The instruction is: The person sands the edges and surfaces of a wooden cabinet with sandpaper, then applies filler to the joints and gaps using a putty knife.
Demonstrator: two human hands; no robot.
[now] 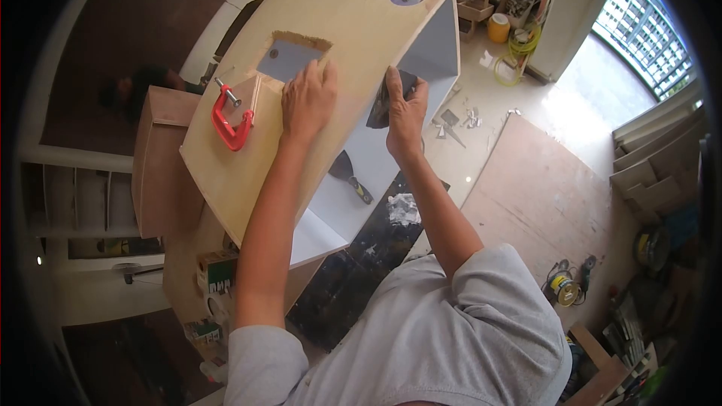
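A large plywood box (353, 11) with white inner faces stands tilted before me. My left hand (308, 101) lies on its pale panel beside a rectangular cutout (293, 56), fingers bent over the near rim with nothing visible in them. At the box's open right side, my right hand (407, 116) is closed on a dark flat piece, perhaps sandpaper (382, 109), thumb on the near face. Left of the cutout, a red C-clamp (232, 124) grips a small wood piece (258, 94). Inside the box lies a putty knife (352, 177).
Below the box is a dark, paint-spotted board (357, 271). A brown panel (519, 188) lies on the floor at right, with scraps and a scraper (451, 128) nearby. A yellow hose (519, 53) lies by the doorway. Another person (154, 86) is at the far left.
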